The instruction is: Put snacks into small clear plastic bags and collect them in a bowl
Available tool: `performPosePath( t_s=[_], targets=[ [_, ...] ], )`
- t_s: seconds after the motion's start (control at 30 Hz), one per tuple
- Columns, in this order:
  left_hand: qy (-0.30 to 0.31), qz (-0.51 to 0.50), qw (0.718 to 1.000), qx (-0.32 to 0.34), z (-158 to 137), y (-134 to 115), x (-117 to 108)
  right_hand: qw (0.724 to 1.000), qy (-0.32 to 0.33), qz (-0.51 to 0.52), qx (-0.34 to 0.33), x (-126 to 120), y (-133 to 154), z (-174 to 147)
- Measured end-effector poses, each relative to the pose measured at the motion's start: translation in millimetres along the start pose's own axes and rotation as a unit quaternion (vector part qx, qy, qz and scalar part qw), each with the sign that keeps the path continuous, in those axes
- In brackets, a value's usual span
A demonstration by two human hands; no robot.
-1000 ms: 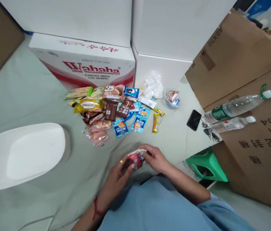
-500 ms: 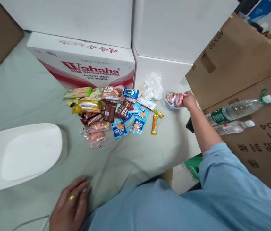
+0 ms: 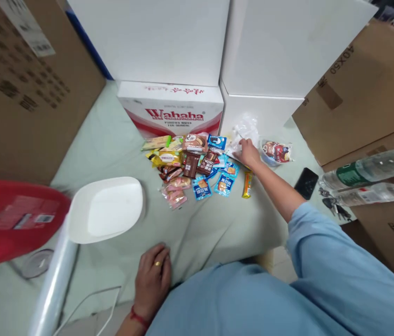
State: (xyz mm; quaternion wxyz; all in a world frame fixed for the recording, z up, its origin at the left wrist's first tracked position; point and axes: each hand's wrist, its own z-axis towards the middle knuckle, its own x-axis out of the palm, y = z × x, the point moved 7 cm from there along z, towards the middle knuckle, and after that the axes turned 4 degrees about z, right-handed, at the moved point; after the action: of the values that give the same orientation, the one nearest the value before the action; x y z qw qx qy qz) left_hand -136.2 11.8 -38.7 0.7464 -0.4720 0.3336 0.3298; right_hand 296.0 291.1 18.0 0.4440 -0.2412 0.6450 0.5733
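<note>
My right hand (image 3: 249,151) reaches out over the far side of the snack pile (image 3: 193,163). Its fingertips are at a white packet (image 3: 232,150), just below a crumpled clear plastic bag (image 3: 245,127). Whether the fingers grip the packet I cannot tell. To the right of that hand stands a small clear bowl (image 3: 268,158) with a red wrapper (image 3: 278,150) lying in it. My left hand (image 3: 153,275), with a ring and a red wrist string, lies flat on the pale green cloth near my body and holds nothing.
A white tray (image 3: 107,210) sits left of the pile and a red object (image 3: 8,219) is at the far left. A Wahaha box (image 3: 176,109) and white boxes stand behind. A black phone (image 3: 306,183), keys (image 3: 333,205) and two water bottles (image 3: 371,168) are on the right, by cardboard boxes.
Both hands held a red packet near my body. The right hand carried it to the bowl, let go, then moved left to the pile's edge. The left hand dropped flat onto the cloth.
</note>
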Motion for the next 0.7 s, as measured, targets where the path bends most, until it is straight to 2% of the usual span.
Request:
performPosePath(
  t_s=[0.1, 0.2, 0.3, 0.37, 0.47, 0.5, 0.57, 0.7],
  targets=[
    [-0.010, -0.030, 0.999, -0.031, -7.7, 4.6, -9.7, 0.996, -0.006, 0.085, 0.041, 8.3, 0.6, -9.3],
    [-0.026, -0.066, 0.994, -0.086, -18.9, 5.3, -17.8, 0.987, -0.009, 0.154, 0.047, -7.2, -8.4, -33.9],
    [-0.016, -0.130, 0.983, -0.130, -14.3, -4.8, -14.0, 0.956, 0.018, 0.287, 0.059, -20.7, -19.2, -76.0],
    [0.005, -0.198, 0.971, -0.135, 3.2, -18.5, -4.2, 0.910, 0.046, 0.403, 0.081, -20.9, -23.2, -109.1],
    [0.074, -0.306, 0.937, -0.154, 41.1, -45.4, 20.9, 0.811, 0.091, 0.562, 0.135, -6.7, -21.9, -155.8],
    [0.096, -0.336, 0.921, -0.169, 53.8, -55.1, 30.1, 0.788, 0.100, 0.589, 0.148, -0.8, -19.7, -168.5],
    [0.127, -0.390, 0.891, -0.193, 77.7, -76.0, 46.4, 0.787, 0.100, 0.591, 0.145, 7.5, -13.8, -188.1],
    [0.118, -0.492, 0.837, -0.210, 114.2, -111.3, 70.5, 0.848, 0.107, 0.516, 0.061, 13.8, 6.0, -211.6]
  ],
)
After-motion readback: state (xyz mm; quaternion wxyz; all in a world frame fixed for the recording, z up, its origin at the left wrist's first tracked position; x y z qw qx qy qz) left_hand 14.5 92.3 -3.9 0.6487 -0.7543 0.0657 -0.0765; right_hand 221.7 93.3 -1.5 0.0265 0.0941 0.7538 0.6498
